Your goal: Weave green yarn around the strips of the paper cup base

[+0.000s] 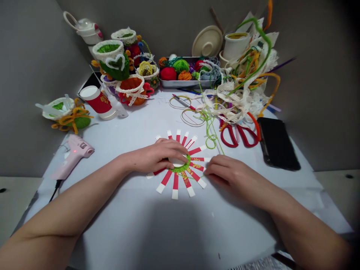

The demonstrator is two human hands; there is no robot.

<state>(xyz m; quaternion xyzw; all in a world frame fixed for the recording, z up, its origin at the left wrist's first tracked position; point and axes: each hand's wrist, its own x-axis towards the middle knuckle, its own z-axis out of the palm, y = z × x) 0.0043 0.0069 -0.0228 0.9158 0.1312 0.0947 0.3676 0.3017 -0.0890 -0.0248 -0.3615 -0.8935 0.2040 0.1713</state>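
Observation:
A paper cup (175, 182) cut into red and white strips lies splayed like a sun on the table. Bright green yarn (180, 169) is woven round its white base. My left hand (161, 153) rests over the base from the left, thumb and fingers curved onto it, holding the cup down and hiding several strips. Beside the right-hand strips, my right hand (226, 170) is closed in a pinch. A thin green strand runs among the strips towards these fingers; the pinch point itself is partly hidden.
A pink glue gun (74, 155) lies left. Red-handled scissors (239, 135) and a black phone (278, 142) lie right. Behind are yarn-covered cups (112, 62), a red-and-white cup stack (98, 102), a metal tray (185, 83) of yarn balls, and heaped lace (230, 99).

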